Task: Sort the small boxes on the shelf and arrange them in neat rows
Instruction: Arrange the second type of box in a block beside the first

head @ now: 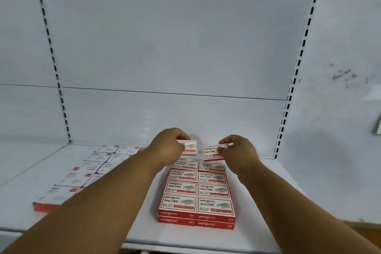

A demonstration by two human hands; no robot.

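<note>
A: What do we hold?
B: Our left grip (173, 142) pinches 1 red-and-white box (190, 147), our right grip (235, 148) pinches another box (214, 152), fingers curled round their edges.
A: Where do they sit?
B: Both are raised at the far end of the red stack (195, 192), which runs in 2 columns on the shelf (268, 202). The 2 held boxes lie side by side, apart. To the left we see white boxes (92, 169) in rows.
</note>
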